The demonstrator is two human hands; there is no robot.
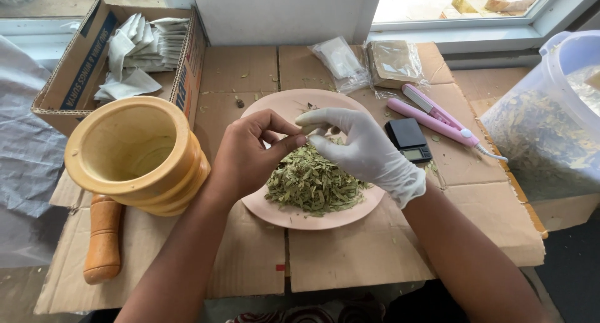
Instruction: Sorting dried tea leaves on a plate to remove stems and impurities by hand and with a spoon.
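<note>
small pale piece [310,130] pinched between left hand [247,154], gloved right hand [362,151]

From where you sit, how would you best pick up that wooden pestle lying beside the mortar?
Grip the wooden pestle around its narrower middle shaft, coming down from above with the left hand, the nearer one. It lies flat on the cardboard, lengthwise toward you, its upper end tucked under the yellow mortar, so probably slide it toward you first, clear of the mortar.

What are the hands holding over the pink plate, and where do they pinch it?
Both hands, the bare left hand and gloved right hand, pinch something small between fingertips over the dried leaves; what it is cannot be told.
</note>
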